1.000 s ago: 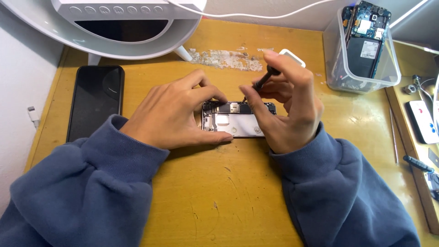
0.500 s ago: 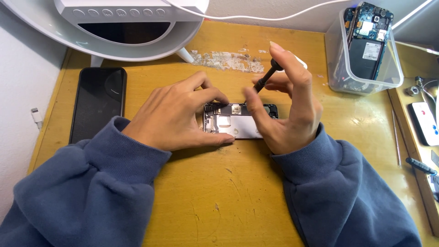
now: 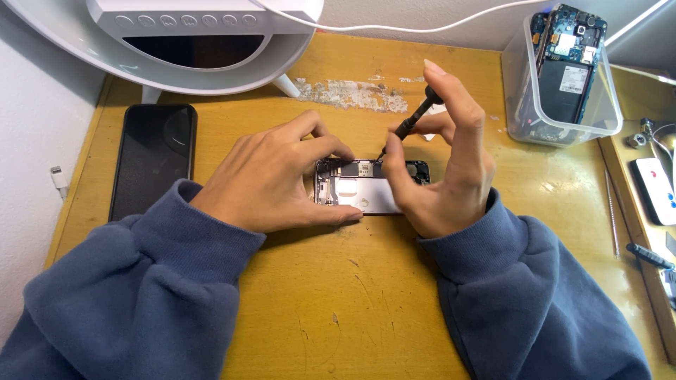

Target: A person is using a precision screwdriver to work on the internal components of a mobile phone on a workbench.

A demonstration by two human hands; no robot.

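**Desk:** What have you got on the head view?

**Me:** I see an opened smartphone (image 3: 370, 186) lying flat near the middle of the yellow wooden table (image 3: 338, 309), its back off and the metal shield and boards showing. My left hand (image 3: 282, 179) rests on its left end, fingers curled together, thumb pressed along the near edge and fingertips on the far edge, clamping the phone to the table.

**Desk:** And the other one?

**Me:** The right hand (image 3: 443, 176) pinches a slim black screwdriver (image 3: 412, 121) between thumb and middle finger, with the index finger stretched up over the top of the handle. The tool leans, its tip down at the phone's top edge (I cannot tell whether it sits in a screw).

**Desk:** What's around?

**Me:** A black phone (image 3: 153, 158) lies screen-up well to the left, just beside the wall. A white ring lamp (image 3: 176, 42) stands at the back left. A clear plastic tub (image 3: 563, 84) holding phone boards stands at the back right, well apart from my hands. Thin metal tools (image 3: 611, 211) lie along the right edge. Both arms wear blue sweatshirt sleeves (image 3: 141, 295).
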